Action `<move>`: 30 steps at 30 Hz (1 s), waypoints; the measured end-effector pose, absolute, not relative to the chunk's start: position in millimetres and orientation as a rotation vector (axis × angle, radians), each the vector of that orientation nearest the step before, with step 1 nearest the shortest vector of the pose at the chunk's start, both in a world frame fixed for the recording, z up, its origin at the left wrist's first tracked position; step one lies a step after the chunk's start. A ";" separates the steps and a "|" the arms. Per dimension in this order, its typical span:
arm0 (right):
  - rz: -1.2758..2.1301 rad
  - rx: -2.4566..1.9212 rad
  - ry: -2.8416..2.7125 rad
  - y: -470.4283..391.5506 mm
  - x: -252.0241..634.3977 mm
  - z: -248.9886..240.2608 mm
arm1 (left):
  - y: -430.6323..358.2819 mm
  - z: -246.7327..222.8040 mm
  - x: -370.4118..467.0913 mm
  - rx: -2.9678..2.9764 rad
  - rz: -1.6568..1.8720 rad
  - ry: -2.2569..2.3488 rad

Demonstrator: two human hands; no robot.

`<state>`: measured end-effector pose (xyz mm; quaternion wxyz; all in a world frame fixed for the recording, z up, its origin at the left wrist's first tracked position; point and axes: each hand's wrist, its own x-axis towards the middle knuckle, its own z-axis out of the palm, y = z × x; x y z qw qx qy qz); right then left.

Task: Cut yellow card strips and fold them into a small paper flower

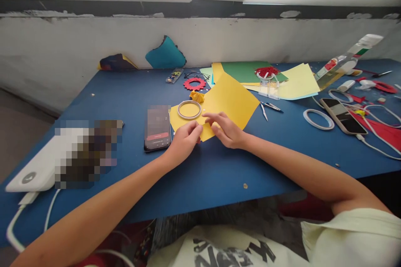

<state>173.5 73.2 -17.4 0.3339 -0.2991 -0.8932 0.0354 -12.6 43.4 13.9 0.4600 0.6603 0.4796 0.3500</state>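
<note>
A large yellow sheet of paper (pixel 233 94) lies on the blue table, with a white tape ring (pixel 189 109) on its left part. My left hand (pixel 187 138) is closed at the sheet's near edge, thumb and finger pinched on a small yellow piece. My right hand (pixel 227 130) hovers over the same edge, its fingers apart and slightly curled, close to the left fingertips. Just behind the ring sits a folded yellow paper piece (pixel 197 96). A red scalloped paper ring (pixel 194 84) lies farther back.
Phones (pixel 157 127) (pixel 343 116) lie left and right of the hands. A white power bank (pixel 46 158) is at far left. Right of the sheet are tweezers (pixel 264 112), another tape roll (pixel 318 119) and a leaning clear bottle (pixel 336 66). Green card (pixel 241 71) lies behind.
</note>
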 end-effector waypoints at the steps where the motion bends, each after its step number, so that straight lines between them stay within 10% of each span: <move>1: 0.127 -0.725 -2.339 69.1 172.8 -18.3 | 45.1 15.5 -14.5 1.598 0.879 1.178; 12: 0.106 -0.499 -2.221 65.6 180.1 -11.8 | 44.8 2.6 -15.3 1.525 0.833 1.003; 22: 1.225 -0.910 -1.533 45.5 158.0 -1.3 | 31.5 0.8 -10.1 1.615 1.076 1.133; 30: 1.111 -1.040 -1.436 43.8 154.4 -0.1 | 31.2 -3.2 -8.7 1.727 1.057 1.148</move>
